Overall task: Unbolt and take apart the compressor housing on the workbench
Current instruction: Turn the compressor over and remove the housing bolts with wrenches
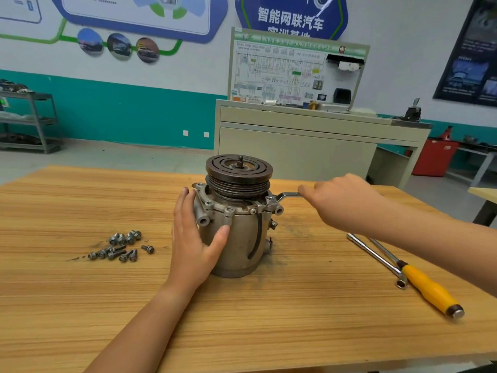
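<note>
Head view: left fingers (180, 208) flat against compressor housing (242, 238); right fingers (306, 191) apparently gripping wrench (289, 195).

This looks like a car-mechanics training workshop. A wooden workbench (80, 305) holds loose bolts (119, 246), a socket wrench (376, 257) and a yellow-handled screwdriver (427, 288). Beyond it, a wiring-diagram board (279, 74) stands on a cream cabinet (295, 149). Car pictures (119, 46) line the wall, and metal shelves (40, 122) of parts stand at the left.

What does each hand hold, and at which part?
The right hand grips the wrench by its handle end. The left hand presses flat on the side of the compressor housing.
</note>
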A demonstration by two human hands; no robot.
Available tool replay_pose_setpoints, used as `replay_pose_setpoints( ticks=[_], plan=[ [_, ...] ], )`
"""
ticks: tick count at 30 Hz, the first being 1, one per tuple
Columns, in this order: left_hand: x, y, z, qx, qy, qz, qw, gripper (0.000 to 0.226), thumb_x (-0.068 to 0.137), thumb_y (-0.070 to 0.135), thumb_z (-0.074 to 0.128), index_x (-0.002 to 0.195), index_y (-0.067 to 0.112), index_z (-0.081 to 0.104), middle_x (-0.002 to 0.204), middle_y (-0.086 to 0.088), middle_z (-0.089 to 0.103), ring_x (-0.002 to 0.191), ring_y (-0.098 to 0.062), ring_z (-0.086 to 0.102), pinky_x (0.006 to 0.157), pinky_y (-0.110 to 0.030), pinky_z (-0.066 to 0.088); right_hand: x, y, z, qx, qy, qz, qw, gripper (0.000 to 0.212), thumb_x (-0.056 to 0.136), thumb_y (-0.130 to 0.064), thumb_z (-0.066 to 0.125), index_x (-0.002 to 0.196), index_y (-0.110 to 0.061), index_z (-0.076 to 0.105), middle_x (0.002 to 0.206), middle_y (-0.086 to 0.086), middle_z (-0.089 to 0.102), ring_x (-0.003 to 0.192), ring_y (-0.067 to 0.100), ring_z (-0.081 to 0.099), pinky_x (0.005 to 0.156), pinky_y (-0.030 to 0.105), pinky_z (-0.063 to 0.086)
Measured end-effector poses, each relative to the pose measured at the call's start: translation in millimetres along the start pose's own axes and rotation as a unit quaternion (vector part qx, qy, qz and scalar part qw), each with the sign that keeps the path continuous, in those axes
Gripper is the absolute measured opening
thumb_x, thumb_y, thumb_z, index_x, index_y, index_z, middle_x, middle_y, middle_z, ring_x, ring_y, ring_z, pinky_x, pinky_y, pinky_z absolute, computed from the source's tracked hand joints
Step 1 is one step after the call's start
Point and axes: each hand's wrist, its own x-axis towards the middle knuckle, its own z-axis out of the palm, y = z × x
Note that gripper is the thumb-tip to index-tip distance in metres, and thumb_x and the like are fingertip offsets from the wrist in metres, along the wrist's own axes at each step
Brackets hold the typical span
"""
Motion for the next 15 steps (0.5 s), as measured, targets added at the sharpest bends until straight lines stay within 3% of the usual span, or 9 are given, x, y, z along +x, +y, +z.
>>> replay_pose_setpoints(
  ticks=[2, 4, 7, 8, 11, 15],
  plan=[
    [0.5, -2.1, 0.1, 0.005, -0.003, -0.002, 1.0, 0.066, 0.077, 0.058, 0.04, 0.133, 0.051, 0.005, 0.149, 0.017, 0.009, 0.135, 0.016, 0.003, 0.109, -0.014, 0.009, 16.6, -1.9, 10.2, 0.007, 0.02, -0.014, 1.0, 0.029, 0.091, -0.003, 0.039, 0.116, -0.016, 0.044, 0.066, -0.005, 0.046, 0.056, 0.017, 0.046, 0.05, 0.023, 0.029],
    [1.6, -5.8, -0.3, 0.002, -0.006, -0.011, 1.0, 0.063, 0.08, 0.057, 0.036, 0.134, 0.048, 0.004, 0.148, 0.017, 0.009, 0.132, 0.021, 0.001, 0.106, -0.006, 0.007, 32.4, -8.5, 24.0, 0.035, 0.063, -0.015, 0.997, 0.028, 0.091, -0.001, 0.039, 0.115, -0.014, 0.046, 0.087, 0.0, 0.063, 0.076, 0.022, 0.058, 0.07, 0.026, 0.036],
    [3.1, -12.3, -2.4, -0.007, -0.014, -0.037, 0.999, 0.067, 0.08, 0.06, 0.033, 0.138, 0.043, 0.006, 0.147, 0.017, 0.012, 0.126, 0.028, 0.003, 0.099, 0.003, 0.009, 49.5, -18.1, 38.4, 0.062, 0.101, 0.0, 0.993, 0.029, 0.092, 0.0, 0.04, 0.117, -0.009, 0.05, 0.1, 0.006, 0.066, 0.088, 0.025, 0.06, 0.089, 0.031, 0.038],
    [3.6, -13.7, -2.9, -0.014, -0.019, -0.045, 0.999, 0.068, 0.08, 0.062, 0.033, 0.139, 0.041, 0.006, 0.146, 0.019, 0.013, 0.124, 0.031, 0.004, 0.096, 0.006, 0.01, 50.2, -19.6, 40.2, 0.065, 0.118, 0.002, 0.991, 0.027, 0.09, 0.001, 0.045, 0.113, -0.007, 0.054, 0.096, 0.008, 0.067, 0.085, 0.027, 0.062, 0.086, 0.034, 0.041],
    [4.3, -16.7, -3.2, -0.026, -0.031, -0.051, 0.998, 0.068, 0.08, 0.063, 0.033, 0.139, 0.041, 0.006, 0.144, 0.021, 0.013, 0.12, 0.034, 0.005, 0.091, 0.011, 0.01, 35.4, -15.8, 43.3, 0.142, 0.232, 0.023, 0.962, 0.014, 0.074, 0.007, 0.069, 0.085, -0.001, 0.066, 0.063, 0.011, 0.063, 0.052, 0.028, 0.058, 0.051, 0.03, 0.045],
    [6.1, -16.1, -1.5, -0.026, -0.033, -0.057, 0.998, 0.07, 0.08, 0.064, 0.032, 0.14, 0.039, 0.006, 0.144, 0.019, 0.013, 0.117, 0.036, 0.004, 0.089, 0.012, 0.01, -5.6, -10.8, 45.5, 0.206, 0.245, 0.014, 0.947, 0.009, 0.081, 0.0, 0.063, 0.09, 0.001, 0.066, 0.064, 0.011, 0.059, 0.044, 0.028, 0.052, 0.034, 0.03, 0.043]
  ],
)
